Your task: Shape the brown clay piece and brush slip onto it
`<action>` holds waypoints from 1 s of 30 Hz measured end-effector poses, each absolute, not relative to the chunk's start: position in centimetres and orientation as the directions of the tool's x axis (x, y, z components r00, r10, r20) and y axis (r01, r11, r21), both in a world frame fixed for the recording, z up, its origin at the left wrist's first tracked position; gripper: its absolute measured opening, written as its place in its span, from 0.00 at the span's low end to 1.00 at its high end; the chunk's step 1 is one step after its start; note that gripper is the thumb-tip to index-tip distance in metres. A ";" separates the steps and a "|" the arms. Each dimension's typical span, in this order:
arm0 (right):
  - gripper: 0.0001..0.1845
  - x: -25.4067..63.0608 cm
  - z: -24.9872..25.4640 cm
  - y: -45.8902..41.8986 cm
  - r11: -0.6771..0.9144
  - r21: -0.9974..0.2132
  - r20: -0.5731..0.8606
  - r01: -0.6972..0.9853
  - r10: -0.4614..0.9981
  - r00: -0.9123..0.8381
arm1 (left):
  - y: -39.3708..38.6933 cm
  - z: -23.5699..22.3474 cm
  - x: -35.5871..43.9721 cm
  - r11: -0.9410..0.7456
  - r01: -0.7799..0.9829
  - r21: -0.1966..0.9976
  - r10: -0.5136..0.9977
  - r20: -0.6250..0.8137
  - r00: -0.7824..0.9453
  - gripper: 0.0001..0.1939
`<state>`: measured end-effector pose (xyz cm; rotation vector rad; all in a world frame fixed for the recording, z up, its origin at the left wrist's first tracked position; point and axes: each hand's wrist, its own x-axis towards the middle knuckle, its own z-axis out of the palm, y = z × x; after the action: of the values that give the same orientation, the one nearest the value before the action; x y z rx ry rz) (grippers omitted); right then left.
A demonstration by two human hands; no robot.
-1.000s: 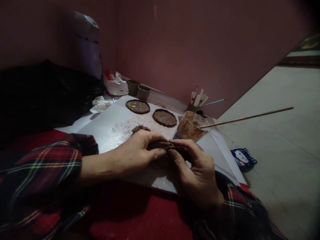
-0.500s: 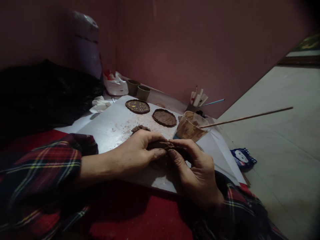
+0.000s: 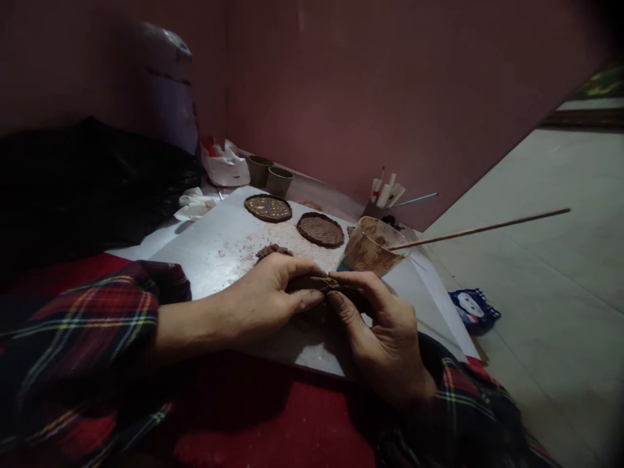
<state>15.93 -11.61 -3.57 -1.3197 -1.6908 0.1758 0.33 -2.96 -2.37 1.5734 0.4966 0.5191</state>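
A piece of brown clay (image 3: pixel 312 284) is held between my two hands, just above the near part of a pale board (image 3: pixel 214 260). My left hand (image 3: pixel 273 296) grips it with thumb below and fingers over the top. From the other side, my right hand (image 3: pixel 375 318) pinches its edge between thumb and fingers. Brown smears mark both thumbs. Much of the clay is hidden by my fingers. Behind my left hand lies a rough lump of clay (image 3: pixel 273 250). Farther back sit two flat, rimmed clay discs, one plain (image 3: pixel 320 230) and one with yellow specks (image 3: pixel 268 208).
A clay-smeared clear cup (image 3: pixel 370 250) holds a long thin stick (image 3: pixel 487 227). Behind it stands a holder with pens (image 3: pixel 387 192). Two small pots (image 3: pixel 280 181), a white bag (image 3: pixel 227 168) and crumpled tissue (image 3: pixel 195 205) are at the back; a black bag (image 3: pixel 97 188) lies left.
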 end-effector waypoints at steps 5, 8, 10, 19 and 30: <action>0.10 16.0 -3.7 -11.5 0.406 -0.615 0.575 0.676 0.817 0.032 | -2.9 -2.4 0.3 -0.056 0.001 0.998 0.588 0.032 0.808 0.15; 0.10 16.0 -3.7 -11.5 0.406 -0.617 0.574 0.675 0.818 0.032 | -2.9 -2.4 0.3 -0.061 0.010 0.998 0.595 0.028 0.803 0.14; 0.10 16.0 -3.7 -11.5 0.405 -0.609 0.577 0.682 0.816 0.031 | -2.9 -2.3 0.3 -0.069 0.014 0.998 0.597 0.029 0.802 0.14; 0.10 15.9 -3.6 -11.7 0.403 -0.599 0.584 0.692 0.811 0.033 | -3.0 -2.2 0.4 -0.071 0.024 0.997 0.600 0.023 0.800 0.12; 0.10 15.9 -3.5 -11.8 0.394 -0.597 0.576 0.698 0.817 0.031 | -3.0 -2.1 0.3 -0.082 0.025 0.996 0.609 0.030 0.792 0.10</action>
<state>15.92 -11.79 -3.55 -1.3419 -1.7019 0.1566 0.29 -3.02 -2.10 1.5957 0.5179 0.5222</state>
